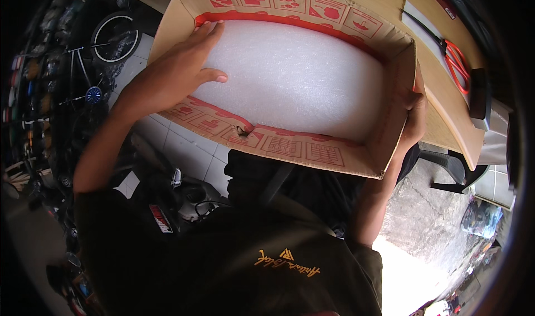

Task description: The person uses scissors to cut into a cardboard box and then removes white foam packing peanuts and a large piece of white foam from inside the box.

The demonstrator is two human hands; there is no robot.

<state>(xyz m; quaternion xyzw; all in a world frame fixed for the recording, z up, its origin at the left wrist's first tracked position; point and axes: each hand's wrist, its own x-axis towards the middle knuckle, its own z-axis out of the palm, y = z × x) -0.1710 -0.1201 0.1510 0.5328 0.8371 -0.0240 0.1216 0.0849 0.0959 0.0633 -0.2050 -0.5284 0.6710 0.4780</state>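
Observation:
In front of me is an open cardboard box (398, 87) with red printed pictures on its flaps and red edges inside. A sheet of white foam (301, 81) fills its opening and hides whatever lies beneath. My left hand (181, 65) reaches over the box's left end, its fingers stretched toward the far left corner and its thumb spread apart over the foam. On the other side, my right hand (414, 118) grips the box's right end from outside, with part of its fingers hidden. The near flap has a small torn hole around its middle.
Behind and right of the box runs a light wooden table (446, 123). On it lie scissors with orange handles (458, 65) and a black object (480, 99) at the edge. A bicycle wheel (115, 37) and dark machine parts (195, 199) stand at left over the tiled floor (184, 143).

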